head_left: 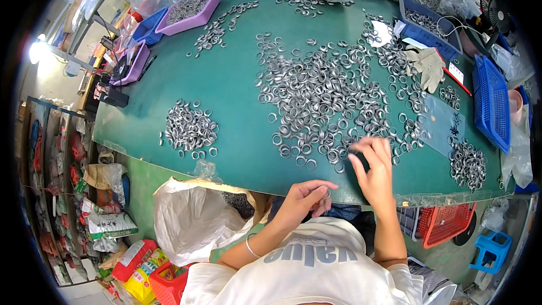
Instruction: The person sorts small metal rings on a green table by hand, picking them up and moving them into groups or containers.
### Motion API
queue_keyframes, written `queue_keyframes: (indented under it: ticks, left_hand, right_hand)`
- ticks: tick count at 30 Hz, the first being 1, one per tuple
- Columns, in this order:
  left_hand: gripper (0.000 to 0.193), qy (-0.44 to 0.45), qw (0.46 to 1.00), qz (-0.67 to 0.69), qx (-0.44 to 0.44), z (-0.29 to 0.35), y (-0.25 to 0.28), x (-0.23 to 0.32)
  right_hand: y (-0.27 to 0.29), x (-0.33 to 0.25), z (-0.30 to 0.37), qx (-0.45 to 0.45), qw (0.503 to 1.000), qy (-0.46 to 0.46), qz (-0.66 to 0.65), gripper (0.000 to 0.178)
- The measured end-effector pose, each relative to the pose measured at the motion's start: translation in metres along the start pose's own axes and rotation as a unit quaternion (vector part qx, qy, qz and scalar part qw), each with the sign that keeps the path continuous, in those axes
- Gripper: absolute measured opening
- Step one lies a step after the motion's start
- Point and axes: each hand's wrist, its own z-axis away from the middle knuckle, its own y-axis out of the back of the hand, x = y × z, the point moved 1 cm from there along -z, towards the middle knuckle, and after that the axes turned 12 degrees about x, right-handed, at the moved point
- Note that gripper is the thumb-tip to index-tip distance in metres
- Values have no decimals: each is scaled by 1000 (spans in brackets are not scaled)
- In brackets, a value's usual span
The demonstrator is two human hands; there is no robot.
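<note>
Nearest, at the bottom middle of the frame, the left hand (307, 199) is curled, apparently pinching one metal ring (327, 194) between thumb and fingertips; that grip probably keeps so small a piece steady close to the body. To its right, the right hand (374, 172) reaches over the front edge of the main heap (324, 101), thumb and fingers bent and blurred; whether they grasp a ring I cannot tell. An open white sack (189, 223) hangs at the bench's (135, 130) near edge, lower left, its mouth seemingly set to be within easy reach.

The main heap of grey rings spreads over the centre, likely so that single rings can be picked from it. Two smaller piles stand apart, presumably to keep them separate: a left pile (192, 128) at centre left and a right pile (467, 165) at the right. The rings overlap too much to count.

Beyond, toward the upper right, lie one pale glove (427, 68), one blue basket (492, 101) on its side and one blue bin (435, 46) holding rings. At upper left stands one pink tray (210, 8), also filled; its walls likely stop them scattering. Two loose groups of rings lie farther back, one upper left (217, 28), one top centre (305, 4).
</note>
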Motion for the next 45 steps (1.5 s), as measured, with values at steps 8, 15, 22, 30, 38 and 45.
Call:
queue_keyframes:
  ticks: [8,15,22,30,38,45]
  left_hand:
    - [20,-54,995,72,34,-7,8,-14]
    - [23,-66,996,2,65,-9,-10,-1]
    - [22,53,988,141,20,-13,1,-4]
    - [25,-15,988,138,71,-14,-5,-8]
    - [21,-2,998,60,32,-16,5,-14]
    - [21,56,985,156,45,-15,-9,-4]
  right_hand:
    - [-11,9,10,57,996,-34,-64,8]
    - [0,-20,32,-239,924,-219,-206,13]
    - [-20,10,-5,-13,988,42,147,15]
    - [-11,9,19,-60,983,-112,-131,6]
    - [-1,-10,38,-190,931,-239,-200,7]
    - [-26,23,-4,-26,984,28,176,10]
